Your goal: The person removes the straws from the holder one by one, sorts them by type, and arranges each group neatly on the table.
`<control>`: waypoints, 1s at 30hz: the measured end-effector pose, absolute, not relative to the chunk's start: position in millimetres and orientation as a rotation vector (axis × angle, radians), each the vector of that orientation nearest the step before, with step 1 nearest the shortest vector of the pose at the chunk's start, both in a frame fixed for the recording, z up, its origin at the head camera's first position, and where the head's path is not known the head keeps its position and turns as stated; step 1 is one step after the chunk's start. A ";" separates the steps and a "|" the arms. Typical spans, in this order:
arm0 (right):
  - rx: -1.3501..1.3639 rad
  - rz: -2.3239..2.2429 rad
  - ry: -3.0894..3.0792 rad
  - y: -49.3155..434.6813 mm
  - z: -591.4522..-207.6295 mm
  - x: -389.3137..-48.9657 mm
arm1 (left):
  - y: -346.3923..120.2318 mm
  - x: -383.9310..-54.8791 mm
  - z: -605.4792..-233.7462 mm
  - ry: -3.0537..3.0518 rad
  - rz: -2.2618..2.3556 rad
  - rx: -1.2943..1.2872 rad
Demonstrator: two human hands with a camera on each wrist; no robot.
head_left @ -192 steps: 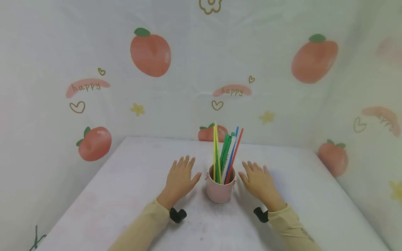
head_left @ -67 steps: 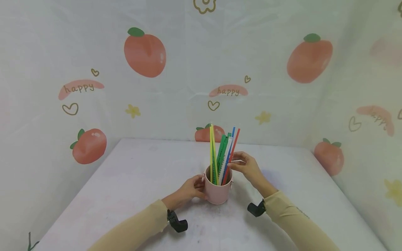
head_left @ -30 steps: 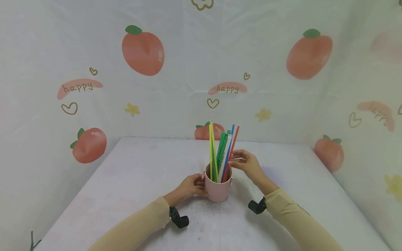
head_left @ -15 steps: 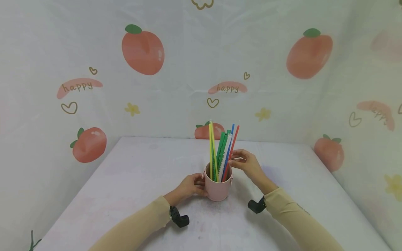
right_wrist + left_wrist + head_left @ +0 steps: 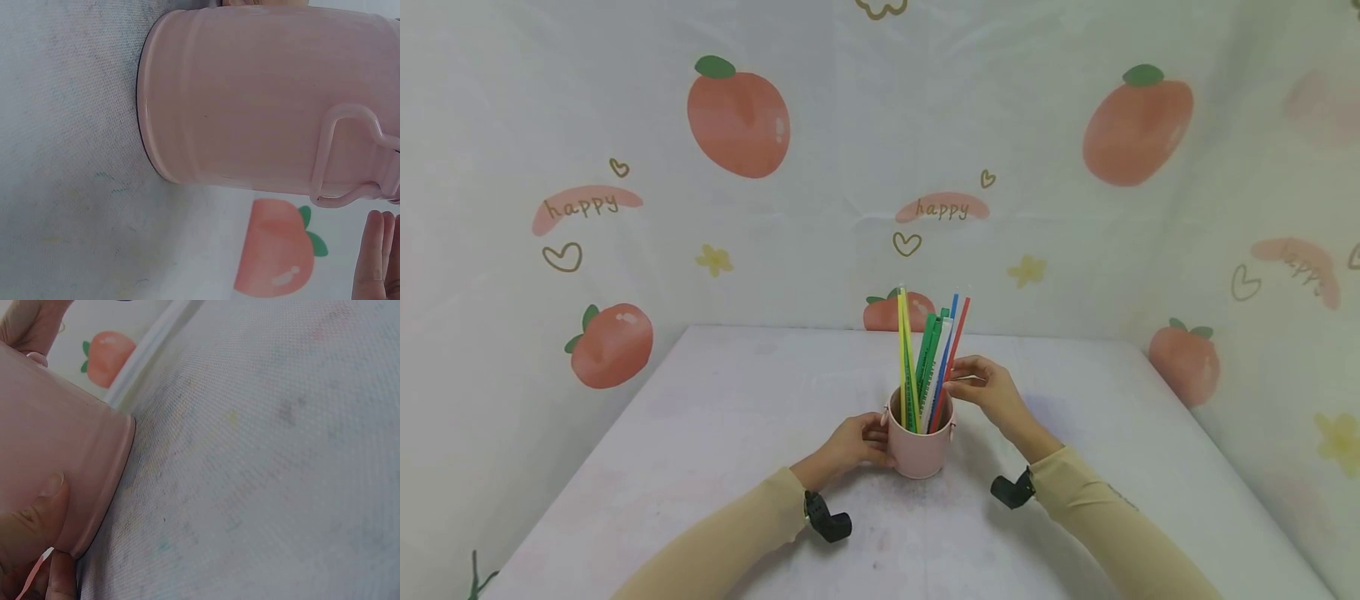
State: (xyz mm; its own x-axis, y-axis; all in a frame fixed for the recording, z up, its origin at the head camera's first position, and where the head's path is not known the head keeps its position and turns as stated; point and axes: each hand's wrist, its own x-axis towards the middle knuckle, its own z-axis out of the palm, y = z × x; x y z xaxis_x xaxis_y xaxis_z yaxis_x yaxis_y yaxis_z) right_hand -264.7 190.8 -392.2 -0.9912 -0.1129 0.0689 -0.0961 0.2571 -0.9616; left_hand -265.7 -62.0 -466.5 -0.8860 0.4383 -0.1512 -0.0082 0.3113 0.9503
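Note:
A small pink bucket [image 5: 919, 457] stands upright on the table, with long thin sticks in it: yellow [image 5: 901, 346], green [image 5: 927, 346], white [image 5: 937, 367], blue [image 5: 953, 312] and red [image 5: 958, 333]. My left hand [image 5: 850, 446] grips the bucket's left side low down; in the left wrist view its thumb [image 5: 47, 512] lies against the wall. Beside the red stick, my right hand [image 5: 992, 396] is held above the rim, thumb and fingers apart, their tips at the stick. Whether they touch it is unclear. The right wrist view shows a wire loop [image 5: 350, 156] on the bucket, with straight fingers [image 5: 373, 256] nearby.
A pale, stained cloth covers the table [image 5: 760, 383]. Behind it hangs a white curtain [image 5: 820, 208] with printed peaches, hearts and the word happy. A dark green twisted strand [image 5: 477, 579] shows at the lower left edge.
From lying flat on either side of the bucket, the left hand came to grip its side and the right rose to the red stick. Over the last second both hands have stayed put.

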 end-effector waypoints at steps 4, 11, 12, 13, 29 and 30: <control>-0.212 -1.904 2.478 189.9 -391.7 -263.7 | -61.9 -265.9 -466.1 2.196 1.600 0.374; -0.235 -1.959 2.430 189.7 -393.9 -264.0 | -60.8 -265.6 -464.8 2.193 1.599 0.364; -0.236 -1.961 2.430 189.7 -394.2 -264.2 | -60.7 -265.5 -464.7 2.196 1.597 0.363; -0.237 -1.960 2.432 189.9 -394.8 -264.4 | -60.6 -265.2 -464.5 2.197 1.598 0.362; -0.237 -1.964 2.452 189.5 -395.3 -264.9 | -60.8 -264.1 -464.5 2.213 1.591 0.368; -0.238 -1.962 2.453 189.6 -394.9 -264.6 | -60.9 -264.0 -464.6 2.212 1.593 0.368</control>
